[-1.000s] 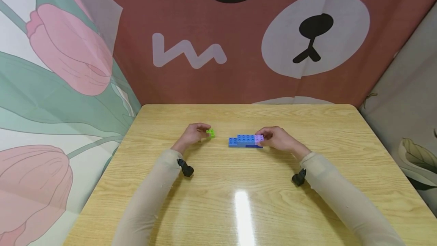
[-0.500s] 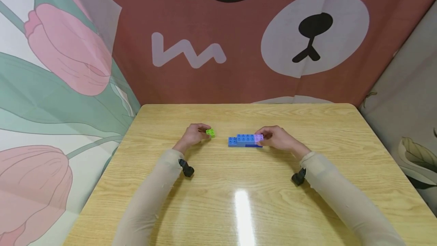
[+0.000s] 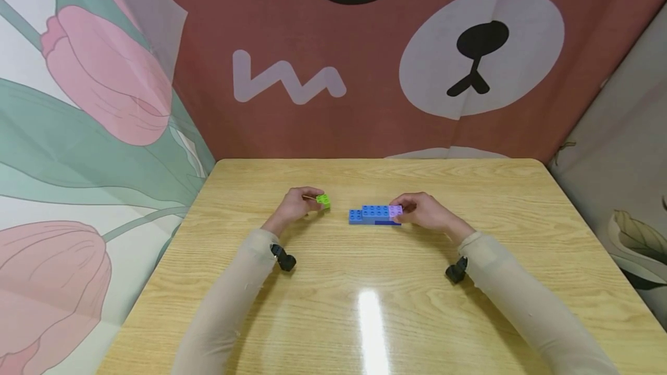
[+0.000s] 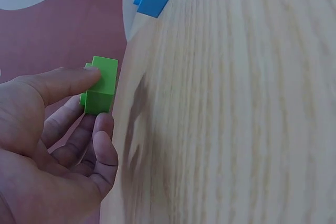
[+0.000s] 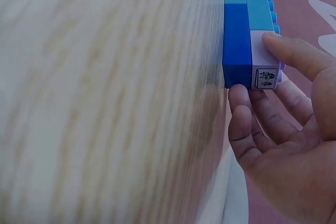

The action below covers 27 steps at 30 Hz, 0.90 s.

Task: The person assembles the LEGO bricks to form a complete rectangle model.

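My left hand [image 3: 294, 206] pinches a small lime-green building brick [image 4: 101, 85] between thumb and fingers, just above the table with its studs turned away from the tabletop. To its right lies a two-layer row of bricks: a long blue brick [image 3: 374, 211] on top, a lower blue brick [image 3: 355, 216] showing its studs at the left end, and a dark blue brick [image 5: 236, 40] under the right end. A light purple brick [image 3: 395, 210] with a small printed picture ends the upper layer. My right hand [image 3: 427, 213] grips this purple brick, its fingertips near the dark blue one.
The wooden table [image 3: 333, 282] carries a bright glare streak toward its front. Behind it hangs a red cloth [image 3: 365, 126] with a bear print, and a flowered cloth [image 3: 125, 190] lines the left side. Black wrist cameras [image 3: 284, 258] sit on both sleeves.
The green brick has turned a little in my left hand's fingers and shifted slightly to the right. My right hand and the blue row have stayed in place.
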Each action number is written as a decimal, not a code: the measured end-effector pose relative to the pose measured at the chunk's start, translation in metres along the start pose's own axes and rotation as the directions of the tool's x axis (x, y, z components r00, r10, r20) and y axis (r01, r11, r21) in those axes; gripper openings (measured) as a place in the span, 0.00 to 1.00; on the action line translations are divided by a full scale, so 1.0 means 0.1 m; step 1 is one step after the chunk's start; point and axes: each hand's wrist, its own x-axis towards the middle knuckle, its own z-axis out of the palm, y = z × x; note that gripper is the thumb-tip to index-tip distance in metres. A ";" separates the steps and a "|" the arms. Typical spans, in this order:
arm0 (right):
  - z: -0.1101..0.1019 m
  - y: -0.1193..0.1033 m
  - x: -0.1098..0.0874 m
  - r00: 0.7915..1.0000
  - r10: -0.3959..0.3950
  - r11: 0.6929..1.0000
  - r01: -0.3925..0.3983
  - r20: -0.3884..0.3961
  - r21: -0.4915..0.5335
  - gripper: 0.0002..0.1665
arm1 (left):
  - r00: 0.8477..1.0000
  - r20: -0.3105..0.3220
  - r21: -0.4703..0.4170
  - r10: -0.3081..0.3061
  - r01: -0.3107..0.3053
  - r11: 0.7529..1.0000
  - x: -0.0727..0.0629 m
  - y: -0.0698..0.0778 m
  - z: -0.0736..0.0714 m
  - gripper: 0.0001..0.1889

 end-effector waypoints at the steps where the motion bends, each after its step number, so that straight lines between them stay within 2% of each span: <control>1: 0.00 0.00 0.00 1.000 0.000 1.000 0.000 -0.001 0.000 0.17 | 1.000 0.004 0.001 0.003 -0.003 1.000 0.00 0.01 0.00 0.19; 16: 0.00 -0.01 -0.02 1.000 -0.006 1.000 0.006 0.002 -0.003 0.17 | 0.996 0.051 0.037 0.066 -0.068 0.997 -0.08 0.14 0.03 0.19; 27: 0.00 -0.01 -0.02 1.000 -0.011 1.000 0.011 0.002 -0.007 0.17 | 0.991 0.075 0.073 0.113 -0.119 0.990 -0.10 0.24 0.13 0.19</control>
